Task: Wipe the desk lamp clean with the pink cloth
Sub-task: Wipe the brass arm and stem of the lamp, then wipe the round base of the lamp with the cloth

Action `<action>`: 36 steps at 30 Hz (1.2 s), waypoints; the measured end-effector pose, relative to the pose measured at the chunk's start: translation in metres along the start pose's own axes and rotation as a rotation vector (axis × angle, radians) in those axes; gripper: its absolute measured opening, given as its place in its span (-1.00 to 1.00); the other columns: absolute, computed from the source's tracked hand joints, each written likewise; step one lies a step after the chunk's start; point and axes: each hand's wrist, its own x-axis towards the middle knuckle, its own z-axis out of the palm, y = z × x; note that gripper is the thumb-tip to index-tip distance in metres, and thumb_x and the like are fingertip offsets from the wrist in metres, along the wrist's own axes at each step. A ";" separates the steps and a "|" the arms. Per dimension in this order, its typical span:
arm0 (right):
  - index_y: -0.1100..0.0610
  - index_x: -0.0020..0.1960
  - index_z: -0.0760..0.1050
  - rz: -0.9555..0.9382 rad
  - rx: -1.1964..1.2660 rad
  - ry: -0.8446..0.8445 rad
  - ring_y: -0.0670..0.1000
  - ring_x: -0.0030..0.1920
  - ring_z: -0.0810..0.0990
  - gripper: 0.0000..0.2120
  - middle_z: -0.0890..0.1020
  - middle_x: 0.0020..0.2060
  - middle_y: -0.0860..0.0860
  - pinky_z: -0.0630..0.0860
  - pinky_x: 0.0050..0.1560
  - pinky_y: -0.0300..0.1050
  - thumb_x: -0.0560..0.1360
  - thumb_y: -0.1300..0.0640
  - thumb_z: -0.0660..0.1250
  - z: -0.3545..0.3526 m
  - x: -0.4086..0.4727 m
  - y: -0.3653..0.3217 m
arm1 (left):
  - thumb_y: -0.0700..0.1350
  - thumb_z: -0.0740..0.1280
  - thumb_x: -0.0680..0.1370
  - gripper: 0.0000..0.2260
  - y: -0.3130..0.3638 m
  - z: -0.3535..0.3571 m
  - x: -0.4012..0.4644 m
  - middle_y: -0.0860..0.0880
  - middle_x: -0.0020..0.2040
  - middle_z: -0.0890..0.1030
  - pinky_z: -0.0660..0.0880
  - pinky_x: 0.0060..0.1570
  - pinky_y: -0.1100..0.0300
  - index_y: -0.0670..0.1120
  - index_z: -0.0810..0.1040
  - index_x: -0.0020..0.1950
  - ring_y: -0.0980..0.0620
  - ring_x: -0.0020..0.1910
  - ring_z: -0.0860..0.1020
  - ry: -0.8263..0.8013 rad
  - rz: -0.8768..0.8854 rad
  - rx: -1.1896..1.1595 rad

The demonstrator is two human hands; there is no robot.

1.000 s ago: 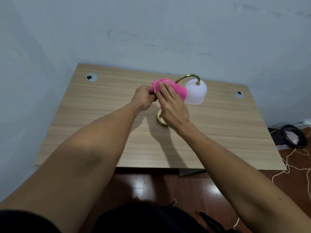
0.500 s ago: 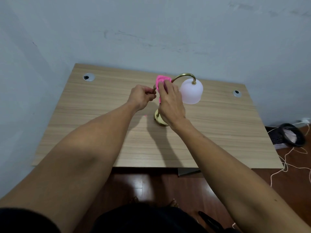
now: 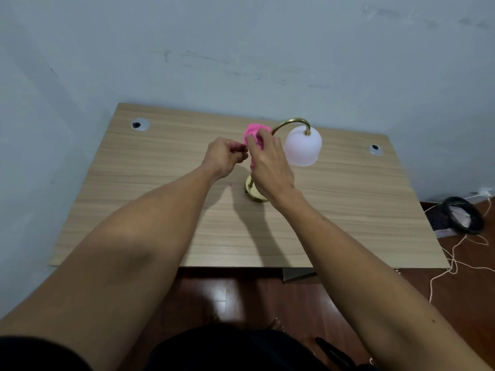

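The desk lamp stands mid-desk with a round brass base (image 3: 253,192), a curved brass neck (image 3: 290,121) and a white frosted shade (image 3: 302,147) hanging to the right. My right hand (image 3: 270,167) grips the bunched pink cloth (image 3: 254,135) around the upright stem, which it hides. My left hand (image 3: 225,156) is curled just left of the cloth, its fingertips pinching at the cloth's edge or the stem; I cannot tell which.
The wooden desk (image 3: 160,183) sits against a pale blue wall, with cable grommets at back left (image 3: 139,125) and back right (image 3: 375,149). On the dark wood floor at right lie a black round object (image 3: 463,215) and white cords (image 3: 455,261).
The pink cloth has left the shade's left side and moved to the stem, bunching smaller under my right hand. My left hand stayed close beside it.
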 end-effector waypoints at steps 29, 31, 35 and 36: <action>0.07 0.08 0.52 0.936 0.741 -0.099 0.16 -0.01 0.60 -0.70 0.61 0.08 0.21 0.43 -0.15 -0.16 0.49 0.22 0.08 0.069 -0.064 0.124 | 0.02 0.42 0.59 -0.57 -0.013 0.089 -0.017 0.03 -0.10 0.66 0.51 0.21 0.20 -0.13 0.55 0.41 0.06 0.01 0.62 0.137 -0.185 -0.055; 0.10 0.26 0.51 0.980 0.809 -0.078 0.16 0.10 0.60 -0.67 0.60 0.13 0.15 0.52 -0.02 -0.10 0.58 0.14 0.10 0.076 -0.055 0.127 | 0.03 0.40 0.60 -0.67 -0.006 0.095 -0.015 0.10 -0.16 0.64 0.51 0.03 0.23 -0.11 0.63 0.30 0.19 -0.13 0.60 0.188 -0.106 -0.042; 0.21 0.27 0.47 0.958 0.831 -0.092 0.15 0.09 0.55 -0.73 0.59 0.10 0.13 0.41 0.04 -0.07 0.62 0.25 0.12 0.094 -0.035 0.130 | 0.07 0.36 0.61 -0.74 0.001 0.100 -0.013 0.04 -0.13 0.69 0.58 -0.05 0.08 -0.09 0.65 0.13 0.08 -0.15 0.63 0.278 0.016 0.013; 0.21 0.25 0.46 0.931 0.830 -0.098 0.16 0.05 0.55 -0.73 0.58 0.06 0.13 0.42 0.01 -0.06 0.61 0.30 0.11 0.099 -0.032 0.129 | 0.08 0.35 0.62 -0.74 0.002 0.099 -0.013 0.01 -0.08 0.71 0.60 0.00 0.05 -0.09 0.64 0.13 0.05 -0.09 0.66 0.285 0.037 0.045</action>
